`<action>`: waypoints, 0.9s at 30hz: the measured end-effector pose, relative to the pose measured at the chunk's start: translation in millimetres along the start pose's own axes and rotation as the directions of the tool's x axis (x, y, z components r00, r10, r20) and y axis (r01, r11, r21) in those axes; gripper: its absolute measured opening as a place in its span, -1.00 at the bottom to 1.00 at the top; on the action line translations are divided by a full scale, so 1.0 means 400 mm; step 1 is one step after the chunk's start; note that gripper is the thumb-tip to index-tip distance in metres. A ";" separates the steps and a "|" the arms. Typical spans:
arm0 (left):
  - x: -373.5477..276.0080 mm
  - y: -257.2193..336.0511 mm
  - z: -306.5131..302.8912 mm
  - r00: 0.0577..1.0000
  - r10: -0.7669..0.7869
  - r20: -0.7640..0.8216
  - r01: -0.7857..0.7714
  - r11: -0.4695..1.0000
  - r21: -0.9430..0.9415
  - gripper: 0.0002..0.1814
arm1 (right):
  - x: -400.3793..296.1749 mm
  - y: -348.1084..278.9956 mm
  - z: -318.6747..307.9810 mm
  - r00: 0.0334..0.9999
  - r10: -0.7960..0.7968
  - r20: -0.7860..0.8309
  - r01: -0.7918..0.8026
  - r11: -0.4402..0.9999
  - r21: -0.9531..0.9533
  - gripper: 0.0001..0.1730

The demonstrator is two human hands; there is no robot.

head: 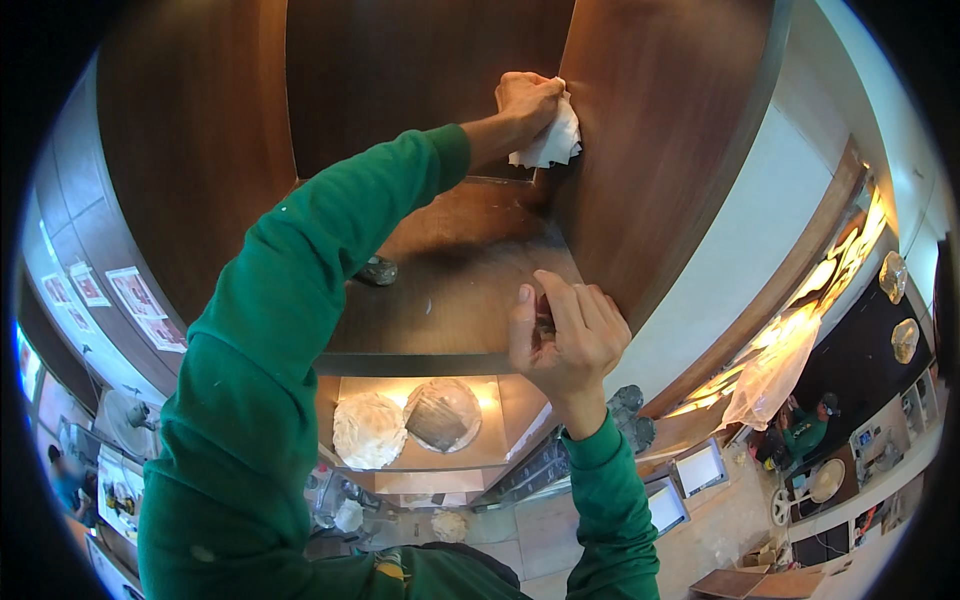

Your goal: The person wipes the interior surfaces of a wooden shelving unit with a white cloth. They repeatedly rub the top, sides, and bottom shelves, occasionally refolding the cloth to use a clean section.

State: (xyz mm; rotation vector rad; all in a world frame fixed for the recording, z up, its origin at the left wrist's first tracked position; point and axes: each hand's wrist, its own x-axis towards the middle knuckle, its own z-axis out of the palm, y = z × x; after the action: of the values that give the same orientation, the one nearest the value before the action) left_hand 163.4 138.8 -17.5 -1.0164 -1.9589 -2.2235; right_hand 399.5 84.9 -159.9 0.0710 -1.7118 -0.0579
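Observation:
My left hand (528, 105) grips a folded white cloth or tissue (551, 142) and presses it against the right side panel (660, 112) of a dark wood cabinet, close to where that panel meets the back panel (420, 75). Lower down, my right hand (574, 326) is raised over the front right part of the wooden shelf (450, 300), fingers curled and thumb apart, with nothing seen in it. Behind my left sleeve, a small dark object (379, 271) sits partly hidden on the shelf.
Two round plastic-wrapped items (367, 429) occupy a lit compartment below. Clear plastic sheeting (772, 367) hangs near a glowing wall panel at right. Farther off, a co-worker in green (802, 435) is beside a pedestal fan (827, 480). Another person (67, 480) is at far left.

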 end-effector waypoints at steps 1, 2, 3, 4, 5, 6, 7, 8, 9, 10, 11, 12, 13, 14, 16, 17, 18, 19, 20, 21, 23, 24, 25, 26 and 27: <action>0.022 -0.056 -0.010 0.999 0.033 0.033 -0.033 0.999 -0.017 -0.72 | 0.002 -0.004 0.003 1.000 -0.005 0.002 0.005 1.000 0.010 -0.86; 0.054 -0.166 -0.028 0.996 0.066 0.061 -0.064 0.997 -0.032 -0.72 | 0.002 -0.011 0.009 1.000 -0.011 0.004 0.011 1.000 0.024 -0.86; 0.034 -0.198 -0.019 0.997 0.025 0.077 -0.029 0.998 0.047 -0.72 | -0.001 -0.007 0.007 1.000 -0.006 0.010 0.006 1.000 0.015 -0.86; 0.012 -0.225 -0.018 0.996 -0.014 0.089 0.002 0.992 0.129 -0.71 | -0.001 -0.005 0.005 1.000 -0.006 0.011 0.006 1.000 0.019 -0.85; -0.053 -0.209 -0.005 0.992 -0.118 0.054 0.097 0.948 0.305 -0.70 | -0.004 0.002 -0.002 1.000 -0.004 0.014 0.003 1.000 0.013 -0.85; -0.053 -0.180 -0.007 0.988 -0.151 0.014 0.139 0.940 0.310 -0.70 | -0.003 0.001 -0.003 1.000 -0.008 0.016 0.008 1.000 0.024 -0.85; -0.030 -0.151 -0.006 0.997 -0.077 -0.016 0.078 0.942 0.325 -0.71 | -0.002 0.001 0.000 1.000 -0.009 0.005 0.009 0.999 0.034 -0.85; 0.007 -0.109 -0.008 0.997 0.074 0.028 -0.078 0.980 0.185 -0.74 | -0.002 -0.001 0.003 1.000 -0.010 -0.007 0.010 0.999 0.043 -0.85; 0.044 -0.040 -0.011 0.990 0.134 0.051 -0.137 0.989 0.053 -0.75 | -0.003 -0.001 0.006 1.000 -0.008 -0.017 0.009 0.998 0.055 -0.86; 0.066 0.041 -0.011 0.976 0.217 0.020 -0.218 0.976 0.030 -0.74 | 0.000 -0.004 0.007 1.000 -0.012 -0.018 0.013 0.998 0.055 -0.86; 0.099 0.078 -0.018 0.970 0.237 0.048 -0.240 0.970 0.048 -0.76 | 0.005 -0.009 0.006 1.000 -0.017 -0.018 0.017 0.998 0.054 -0.86; 0.099 0.066 -0.008 0.970 0.241 0.021 -0.242 0.967 0.074 -0.74 | 0.003 -0.008 -0.002 1.000 -0.015 -0.012 0.015 0.999 0.044 -0.86; 0.091 0.055 -0.001 0.969 0.246 -0.006 -0.244 0.964 0.101 -0.73 | 0.001 -0.005 -0.002 1.000 -0.019 -0.011 0.019 0.999 0.041 -0.86; 0.075 0.001 -0.001 0.971 0.238 -0.011 -0.236 0.965 0.110 -0.74 | 0.000 0.000 0.001 1.000 -0.023 -0.010 0.023 0.999 0.039 -0.86; 0.029 -0.129 -0.009 0.990 0.140 0.018 -0.141 0.978 0.150 -0.77 | -0.002 0.007 0.001 1.000 -0.019 -0.006 0.019 0.999 0.034 -0.86; 0.006 -0.158 -0.007 0.998 0.039 0.049 -0.048 0.983 0.179 -0.77 | -0.005 0.007 -0.005 1.000 -0.010 0.007 0.010 1.000 0.028 -0.86; 0.012 -0.136 -0.005 0.999 0.028 0.033 -0.035 0.977 0.210 -0.77 | -0.004 0.008 -0.004 1.000 -0.006 0.011 0.006 1.000 0.028 -0.85; 0.023 -0.110 -0.002 1.000 0.017 0.018 -0.021 0.971 0.239 -0.76 | -0.005 0.008 -0.005 1.000 -0.010 0.004 0.010 0.999 0.031 -0.85; 0.033 -0.084 0.002 1.000 0.007 0.003 -0.007 0.963 0.268 -0.76 | -0.007 0.007 -0.007 1.000 -0.014 -0.003 0.014 0.999 0.033 -0.85; 0.130 -0.087 -0.052 0.991 0.119 0.054 -0.124 0.985 0.117 -0.79 | 0.000 -0.014 0.006 1.000 -0.024 -0.018 0.025 0.997 0.073 -0.85; 0.076 0.048 -0.006 0.996 0.087 0.034 -0.087 0.996 0.003 -0.80 | 0.002 0.002 -0.004 1.000 -0.014 -0.023 0.015 1.000 0.021 -0.85; 0.084 0.027 -0.016 0.989 0.143 -0.025 -0.140 0.987 0.073 -0.79 | 0.003 -0.009 -0.006 1.000 -0.015 -0.022 0.016 0.999 0.029 -0.85; 0.065 -0.015 -0.007 0.990 0.144 0.000 -0.143 0.980 0.139 -0.79 | -0.002 -0.007 -0.008 1.000 -0.017 -0.026 0.018 1.000 0.022 -0.85; 0.036 -0.067 -0.004 0.989 0.145 0.025 -0.147 0.968 0.204 -0.77 | -0.001 0.000 -0.007 0.999 -0.020 -0.029 0.020 1.000 0.015 -0.85; 0.018 -0.115 -0.011 0.988 0.147 0.045 -0.154 0.950 0.271 -0.76 | 0.001 0.002 -0.008 0.999 -0.024 -0.034 0.025 1.000 0.013 -0.85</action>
State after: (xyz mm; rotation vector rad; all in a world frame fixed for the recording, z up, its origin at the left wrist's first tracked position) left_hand 136.9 147.9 -55.0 -1.1148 -2.0474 -1.8087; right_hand 402.7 85.6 -158.9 0.1023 -1.6776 -0.0634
